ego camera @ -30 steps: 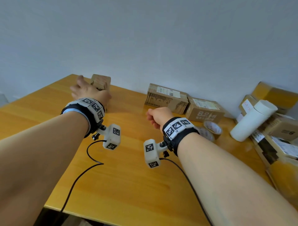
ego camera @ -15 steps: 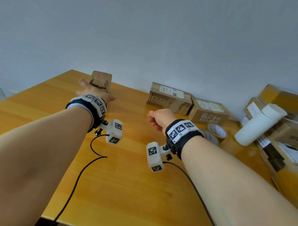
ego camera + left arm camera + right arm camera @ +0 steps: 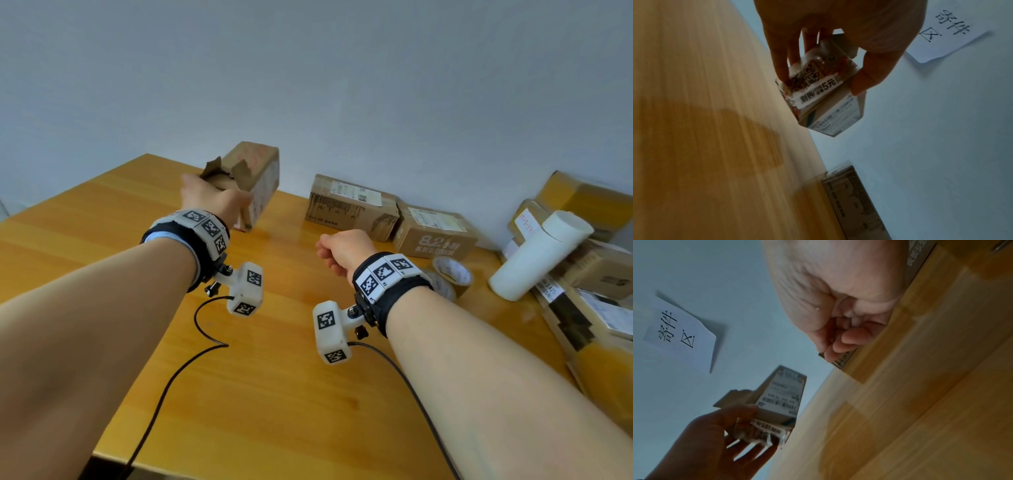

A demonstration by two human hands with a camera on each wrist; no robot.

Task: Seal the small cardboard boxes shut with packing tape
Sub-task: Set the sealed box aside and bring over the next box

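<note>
My left hand grips a small cardboard box and holds it tilted above the far left of the wooden table. The box's torn flaps stand open towards me. In the left wrist view the fingers and thumb of my left hand clamp the labelled box from both sides. My right hand hovers over the table's middle as a fist and holds nothing; the right wrist view shows the curled fingers of my right hand. Two rolls of packing tape lie just right of that wrist.
Two closed brown boxes sit along the wall. A white cylinder leans on a pile of parcels at the right edge. A paper sign hangs on the wall. Wrist camera cables trail over the near table.
My left hand has taken hold of the small box, lifted it off the table and tipped its open end towards me. The right hand has stayed in place as a fist.
</note>
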